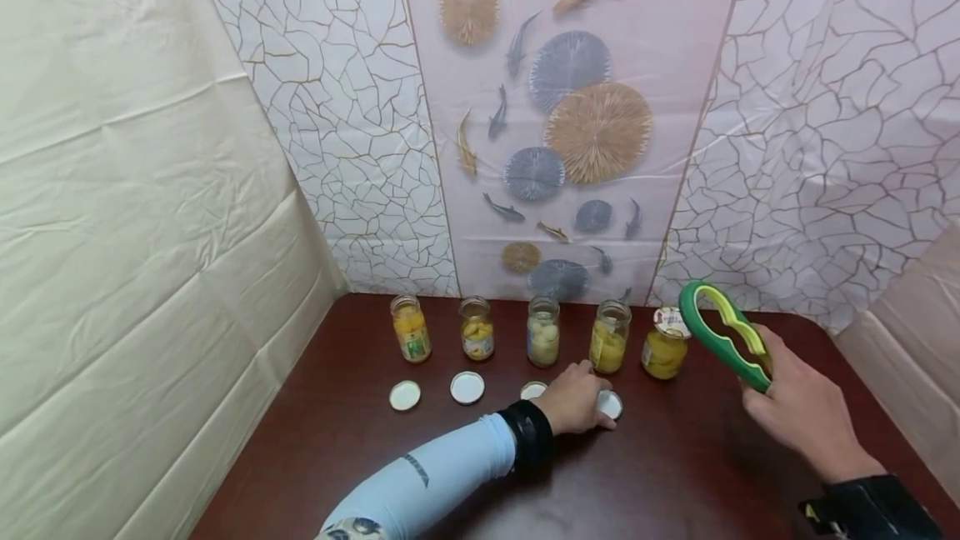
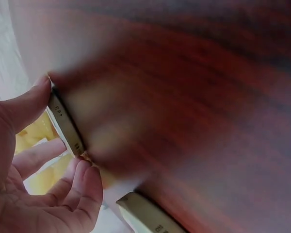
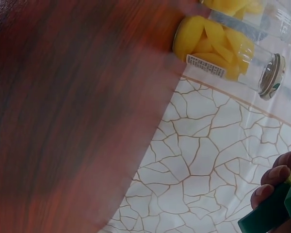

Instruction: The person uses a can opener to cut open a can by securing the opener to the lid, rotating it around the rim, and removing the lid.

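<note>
My left hand [image 1: 572,400] reaches down to the table, its thumb and fingertips pinching the rim of a pale metal jar lid [image 1: 610,404]. In the left wrist view this lid [image 2: 65,124] stands on edge between thumb and fingers, and a second lid [image 2: 148,216] is close below it. Behind that hand is an uncapped jar of yellow fruit [image 1: 608,347]. My right hand [image 1: 806,411] grips a green jar opener [image 1: 716,347] by its handle, raised over the right side of the table. The opener's loop is nearest the capped jar of yellow fruit [image 1: 664,354].
Further left in the back row stand an open jar of orange fruit [image 1: 412,332], another of yellow fruit [image 1: 477,332] and one of whitish fruit [image 1: 543,336]. Lids [image 1: 405,396] lie in front of them on the dark red table [image 1: 480,490]. A patterned cloth [image 1: 360,148] hangs behind.
</note>
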`<state>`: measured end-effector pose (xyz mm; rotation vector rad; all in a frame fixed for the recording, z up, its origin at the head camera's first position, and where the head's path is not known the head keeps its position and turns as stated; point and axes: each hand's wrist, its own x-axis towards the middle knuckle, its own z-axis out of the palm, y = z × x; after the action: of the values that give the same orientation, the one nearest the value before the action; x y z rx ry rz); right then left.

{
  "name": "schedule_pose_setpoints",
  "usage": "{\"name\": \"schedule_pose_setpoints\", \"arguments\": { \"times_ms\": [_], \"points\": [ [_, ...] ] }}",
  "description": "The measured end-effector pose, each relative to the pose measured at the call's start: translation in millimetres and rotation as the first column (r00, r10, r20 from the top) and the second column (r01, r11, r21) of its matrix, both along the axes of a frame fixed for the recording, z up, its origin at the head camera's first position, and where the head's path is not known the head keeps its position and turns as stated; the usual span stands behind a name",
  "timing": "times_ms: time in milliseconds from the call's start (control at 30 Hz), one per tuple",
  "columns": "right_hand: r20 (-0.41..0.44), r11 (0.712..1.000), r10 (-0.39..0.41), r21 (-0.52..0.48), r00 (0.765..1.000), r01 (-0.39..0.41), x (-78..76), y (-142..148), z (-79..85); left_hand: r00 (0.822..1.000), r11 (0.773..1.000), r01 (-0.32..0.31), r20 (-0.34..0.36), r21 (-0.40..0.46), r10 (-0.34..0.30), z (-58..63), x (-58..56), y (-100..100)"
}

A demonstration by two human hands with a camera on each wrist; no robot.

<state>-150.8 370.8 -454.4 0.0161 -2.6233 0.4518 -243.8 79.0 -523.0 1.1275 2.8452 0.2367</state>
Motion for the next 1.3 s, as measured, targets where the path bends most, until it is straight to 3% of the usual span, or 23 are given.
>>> {"name": "schedule_pose_setpoints", "arguments": {
  "times_ms": [333,600,700,867,1033,1200,1300],
  "points": [
    [0.006,1.0,-0.004,0.005,1.0,0.004,-1.8,-2.4,1.0,1.0,1.0,0.007,-0.021,0.011,-0.007,-7.4,0.3,-3.6],
    [0.005,1.0,-0.002,0.013,1.0,0.002,0.1,0.2,2.6,0.999,0.999,-0.038,0.029,-0.022,0.038,2.7,2.3,-4.5],
    [0.006,1.0,-0.007,0.014,1.0,0.007,1.4,1.2,3.9,0.999,0.999,-0.031,0.033,0.026,0.03,8.6,2.8,-5.3],
    [0.009,0.999,-0.03,0.015,1.0,0.03,2.8,3.3,5.9,0.997,0.982,-0.01,0.077,0.19,-0.005,22.3,6.7,0.2],
    [-0.003,0.999,-0.033,0.017,0.999,0.033,3.5,3.1,7.6,0.968,0.932,-0.084,0.249,0.353,-0.007,33.5,14.6,15.6],
    [0.013,0.999,-0.035,0.011,0.999,0.035,4.6,3.5,7.7,0.934,0.905,-0.132,0.357,0.405,-0.024,38.0,16.4,38.9],
    [0.028,0.999,-0.032,0.008,0.999,0.032,5.7,4.3,6.9,0.892,0.858,-0.234,0.452,0.457,0.002,36.7,12.8,58.0]
  ]
}}
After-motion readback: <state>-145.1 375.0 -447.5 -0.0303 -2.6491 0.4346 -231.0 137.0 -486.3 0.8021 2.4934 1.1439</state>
